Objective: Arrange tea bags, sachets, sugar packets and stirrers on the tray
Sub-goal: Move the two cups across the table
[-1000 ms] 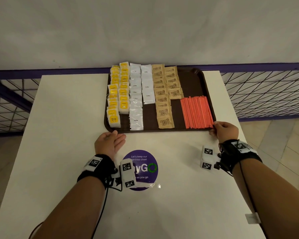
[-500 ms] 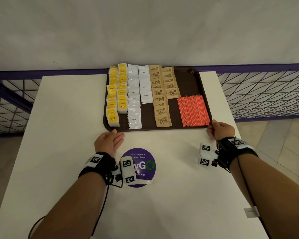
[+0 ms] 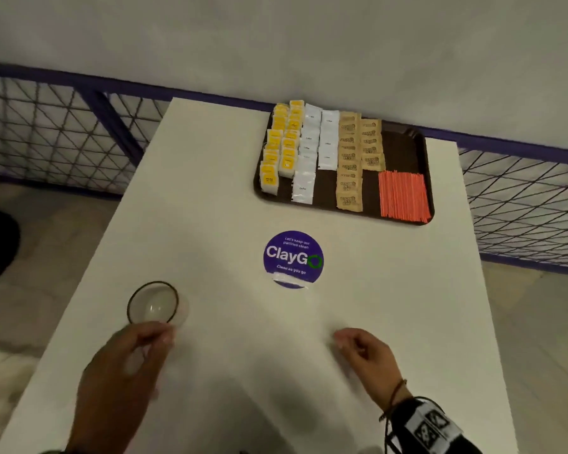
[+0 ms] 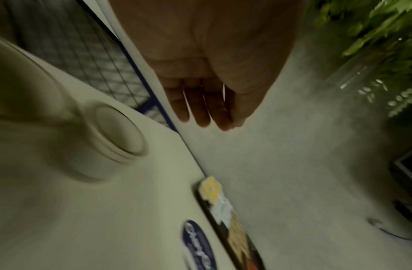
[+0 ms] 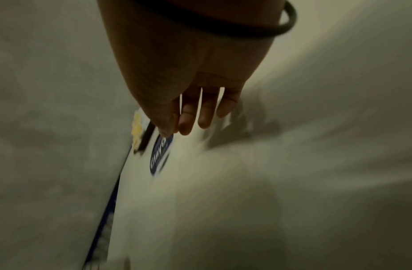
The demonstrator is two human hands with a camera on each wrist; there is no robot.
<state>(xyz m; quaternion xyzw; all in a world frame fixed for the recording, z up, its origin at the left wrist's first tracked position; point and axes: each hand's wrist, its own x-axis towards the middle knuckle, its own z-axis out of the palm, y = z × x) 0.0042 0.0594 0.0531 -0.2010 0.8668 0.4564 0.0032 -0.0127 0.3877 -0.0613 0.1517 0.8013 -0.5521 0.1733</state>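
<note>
The brown tray (image 3: 404, 139) lies at the table's far right. It holds rows of yellow tea bags (image 3: 281, 149), white sachets (image 3: 312, 152), brown sugar packets (image 3: 350, 165) and a block of orange stirrers (image 3: 402, 196). My left hand (image 3: 145, 345) is blurred at the near left with straight fingers (image 4: 200, 109), holding nothing, just short of a clear glass (image 3: 153, 303). Far from the tray, my right hand (image 3: 351, 345) hovers over the near middle of the table with loosely curled fingers (image 5: 205, 113) and is empty.
A round purple sticker (image 3: 292, 257) marks the white table between the hands and the tray. A purple-framed wire fence (image 3: 63, 132) runs behind and beside the table, against a grey wall. Green leaves (image 4: 373, 45) show in the left wrist view.
Both hands have drawn back from the tray's near edge to the near side of the table. The view has swung left, and a clear glass now shows by my left hand.
</note>
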